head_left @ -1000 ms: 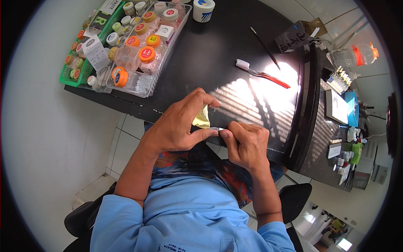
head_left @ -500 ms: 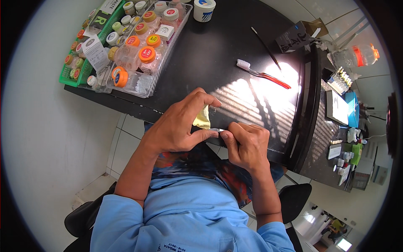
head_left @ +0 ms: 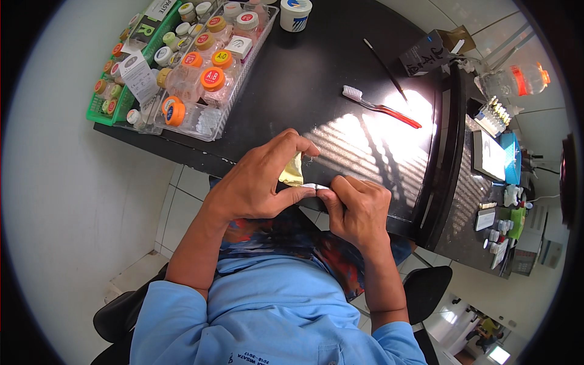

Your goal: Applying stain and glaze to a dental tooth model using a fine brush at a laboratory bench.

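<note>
Near the desk's front edge, my left hand point(head_left: 252, 182) holds a pale yellow, irregular block point(head_left: 292, 170) between curled fingers and thumb. A small, narrow, light metal blade-like tool point(head_left: 313, 186) lies along the block's lower right, just by my left thumb tip. My right hand point(head_left: 359, 207) is closed on that tool, its thumb and bent forefinger pinching it, most of the handle hidden. Beyond both hands, a red-handled toothbrush point(head_left: 389, 112) and a thin dark brush point(head_left: 383, 67) lie on the black desktop point(head_left: 304, 73).
Clear point(head_left: 219, 121) and green point(head_left: 97, 114) baskets of jars stand at left. A white tub point(head_left: 295, 15) and a box point(head_left: 426, 52) sit farther back. A side counter point(head_left: 453, 213) with trays and a blue container point(head_left: 510, 158) runs along the right, near a black chair point(head_left: 429, 286).
The small tool shifts slightly at the block's lower edge, with my right thumb and fingers moving very little. My left hand and the block stay in nearly the same place.
</note>
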A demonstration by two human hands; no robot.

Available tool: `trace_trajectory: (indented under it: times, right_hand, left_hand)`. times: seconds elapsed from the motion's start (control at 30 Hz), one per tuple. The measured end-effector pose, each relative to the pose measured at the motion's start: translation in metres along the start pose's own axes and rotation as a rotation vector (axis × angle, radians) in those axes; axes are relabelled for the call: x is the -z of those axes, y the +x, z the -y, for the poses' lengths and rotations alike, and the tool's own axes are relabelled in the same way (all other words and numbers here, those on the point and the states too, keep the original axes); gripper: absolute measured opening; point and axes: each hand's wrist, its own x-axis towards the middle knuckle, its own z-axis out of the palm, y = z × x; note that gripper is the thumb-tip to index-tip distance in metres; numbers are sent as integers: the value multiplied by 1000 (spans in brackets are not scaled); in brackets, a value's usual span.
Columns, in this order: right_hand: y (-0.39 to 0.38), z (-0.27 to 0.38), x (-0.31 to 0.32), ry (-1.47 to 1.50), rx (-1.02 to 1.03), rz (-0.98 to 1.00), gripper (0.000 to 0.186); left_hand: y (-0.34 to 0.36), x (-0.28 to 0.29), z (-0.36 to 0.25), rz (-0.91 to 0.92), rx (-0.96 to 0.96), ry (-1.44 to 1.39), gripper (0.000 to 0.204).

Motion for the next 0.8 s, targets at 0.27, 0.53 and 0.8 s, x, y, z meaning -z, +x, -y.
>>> trace_trajectory:
  times: [0.27, 0.53, 0.8]
  right_hand:
    - [-1, -1, -2, 5, 3, -35, 32]
    - [0, -1, 1, 6, -6, -7, 32]
    - [1, -1, 1, 23, 2, -18, 31]
  left_hand:
    - [1, 1, 0, 23, 25, -14, 59]
    - [2, 2, -1, 31, 41, -14, 58]
    - [2, 2, 1, 36, 30, -17, 55]
